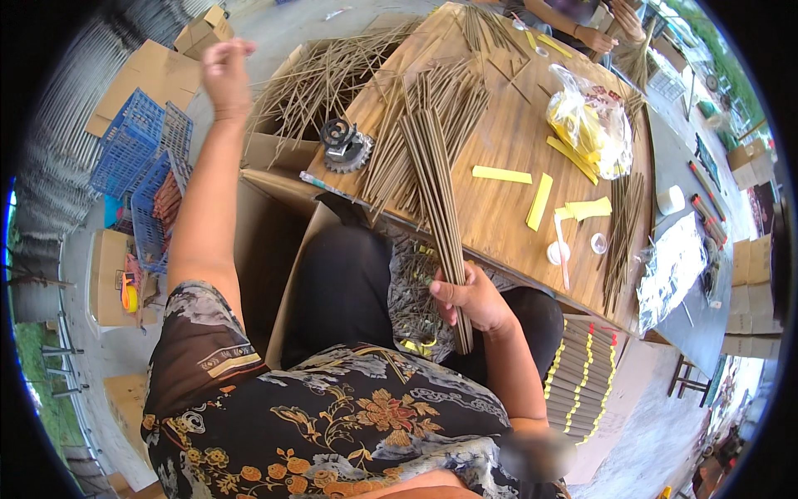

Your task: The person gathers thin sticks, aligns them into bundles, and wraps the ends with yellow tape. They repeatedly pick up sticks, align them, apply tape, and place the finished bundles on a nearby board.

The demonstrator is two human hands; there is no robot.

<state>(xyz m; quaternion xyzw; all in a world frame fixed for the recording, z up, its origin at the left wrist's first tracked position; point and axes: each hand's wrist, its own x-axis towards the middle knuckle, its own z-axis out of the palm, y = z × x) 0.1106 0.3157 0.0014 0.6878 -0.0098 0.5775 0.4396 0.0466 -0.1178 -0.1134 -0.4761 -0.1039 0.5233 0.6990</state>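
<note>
My right hand (475, 301) is closed around the lower end of a bundle of thin brown sticks (440, 200). The bundle slants up and away over the front edge of the wooden table (432, 54). Behind it, more loose brown sticks (391, 158) lie piled on the table. Out to the far left, my left hand (226, 79) is raised with the arm stretched. Its fingers are bent and slightly blurred, so whether anything is in them is unclear. The nearest thing to it is a cardboard box of tangled sticks (312, 87).
A toothed metal device (345, 148) stands at the table's left corner. Yellow paper strips (539, 201), a plastic bag of yellow strips (590, 125) and a small white cup (558, 253) lie rightward. Blue crates (133, 141) stand left. Across the table are another person's hands (594, 39).
</note>
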